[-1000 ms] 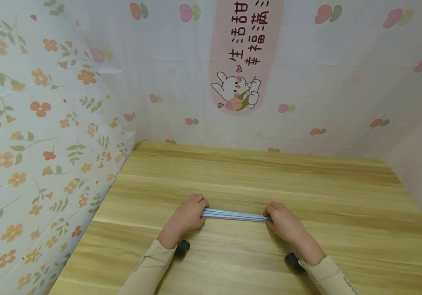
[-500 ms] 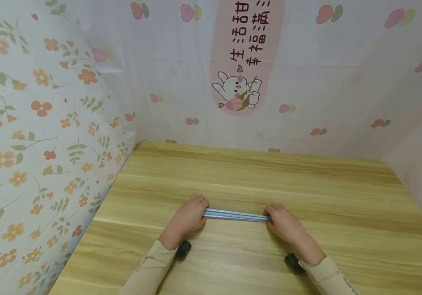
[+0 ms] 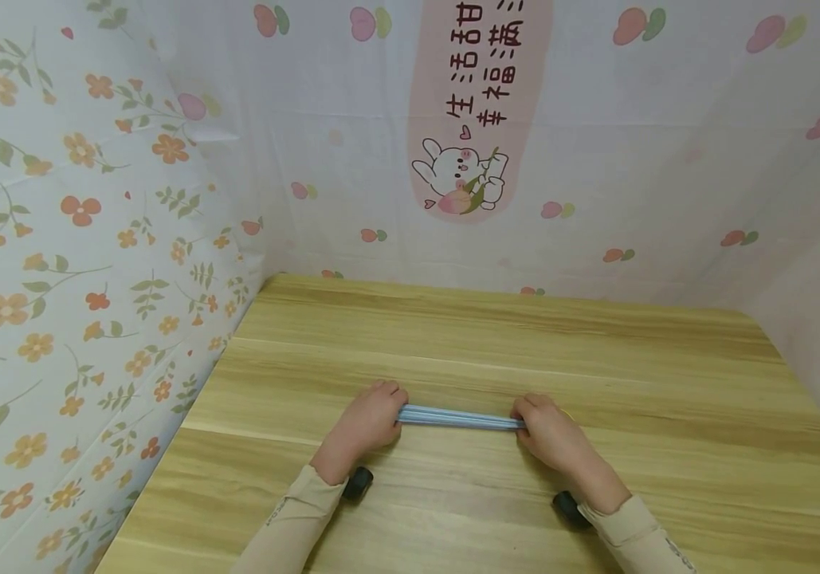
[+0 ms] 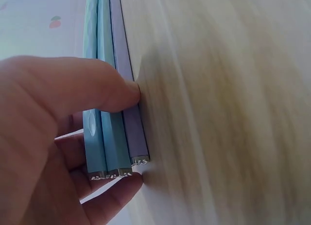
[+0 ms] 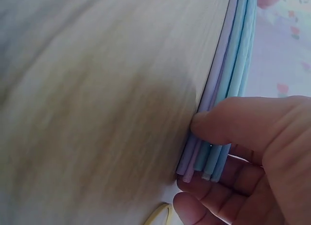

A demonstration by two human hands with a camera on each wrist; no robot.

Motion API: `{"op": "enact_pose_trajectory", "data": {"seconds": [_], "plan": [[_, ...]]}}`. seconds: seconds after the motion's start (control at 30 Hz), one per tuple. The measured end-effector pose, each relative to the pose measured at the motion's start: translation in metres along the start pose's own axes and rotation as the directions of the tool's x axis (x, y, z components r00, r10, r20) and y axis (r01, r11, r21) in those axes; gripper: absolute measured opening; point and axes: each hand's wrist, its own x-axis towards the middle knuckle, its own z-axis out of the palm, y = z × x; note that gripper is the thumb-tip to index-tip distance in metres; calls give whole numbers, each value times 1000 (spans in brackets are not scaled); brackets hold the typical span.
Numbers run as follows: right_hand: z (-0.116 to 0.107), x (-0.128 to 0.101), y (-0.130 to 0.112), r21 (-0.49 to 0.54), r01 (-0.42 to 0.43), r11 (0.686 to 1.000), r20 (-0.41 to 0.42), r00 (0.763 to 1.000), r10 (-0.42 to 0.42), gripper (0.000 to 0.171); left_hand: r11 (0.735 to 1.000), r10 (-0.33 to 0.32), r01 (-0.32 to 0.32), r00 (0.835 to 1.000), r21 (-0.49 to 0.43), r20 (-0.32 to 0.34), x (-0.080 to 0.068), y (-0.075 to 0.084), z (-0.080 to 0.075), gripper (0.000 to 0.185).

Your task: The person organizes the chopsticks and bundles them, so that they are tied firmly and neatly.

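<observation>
A bundle of chopsticks (image 3: 460,416), several in pale blue and purple, lies lengthwise between the two hands, just over the wooden table. My left hand (image 3: 370,418) grips the thicker, square ends, its thumb across the front and fingers behind; silvery end caps show in the left wrist view. At the thin, rounded tips, my right hand (image 3: 553,434) pinches the bundle with its thumb (image 5: 228,119) in front and fingers behind. The tips stand slightly uneven. Close by the right fingertips is a thin yellow loop (image 5: 160,214), only partly visible.
The wooden table (image 3: 488,343) spreads around both hands. Behind it hangs a white curtain (image 3: 596,143) with printed fruit and a rabbit; a flowered curtain (image 3: 108,263) closes the left side. Dark wrist devices (image 3: 357,484) sit under the forearms.
Both hands stay almost in place. The chopsticks have shifted slightly in the grip, with more blue showing now. A bit of yellow now appears behind the right hand.
</observation>
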Motion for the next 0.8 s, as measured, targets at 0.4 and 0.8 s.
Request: {"op": "enact_pose_trajectory", "data": {"seconds": [0.4, 0.8], "plan": [[3, -2, 0, -62, 42, 997, -36, 998, -45, 21, 1000, -22, 22, 999, -2, 41, 0, 4, -2, 23], [0, -3, -2, -46, 37, 998, -57, 998, -40, 19, 998, 48, -51, 998, 43, 48, -1, 4, -4, 24]]}}
